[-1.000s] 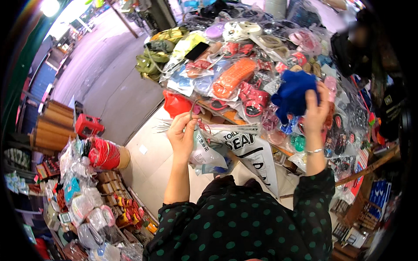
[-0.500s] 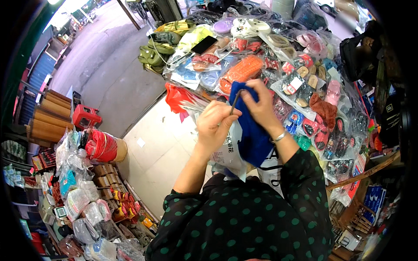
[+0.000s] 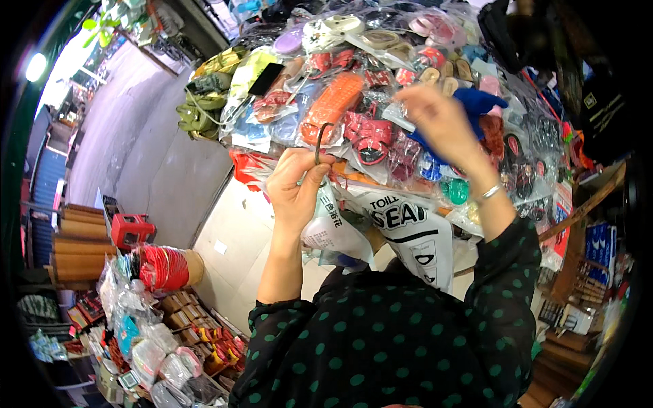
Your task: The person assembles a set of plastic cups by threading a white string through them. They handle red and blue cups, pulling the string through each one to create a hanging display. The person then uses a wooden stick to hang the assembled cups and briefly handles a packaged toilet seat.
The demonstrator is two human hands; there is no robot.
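My left hand (image 3: 297,182) is closed, pinching the lower end of a thin dark hook (image 3: 319,139) whose curved top points up. Just below it hangs a pale plastic packet (image 3: 331,228) with dark print; a larger white printed bag (image 3: 416,234) is beside that. Over the heap of bagged shoes, my right hand (image 3: 442,122) is blurred by motion, its fingers stretched to the left. A blue cloth (image 3: 481,100) lies on the heap behind that hand and is partly covered by it; the fingertips are away from the cloth.
Bagged sandals and slippers, among them an orange pair (image 3: 338,98), cover the display ahead, with a black phone (image 3: 265,79) on top. At left are a red stool (image 3: 132,230), a red coil (image 3: 163,268) and packaged goods (image 3: 151,353). A wooden stick (image 3: 585,200) juts in at right.
The blue cloth has left the space in front of me and now lies on the shoe heap to the right. My right hand moved with it; my left hand keeps the hook, slightly further left.
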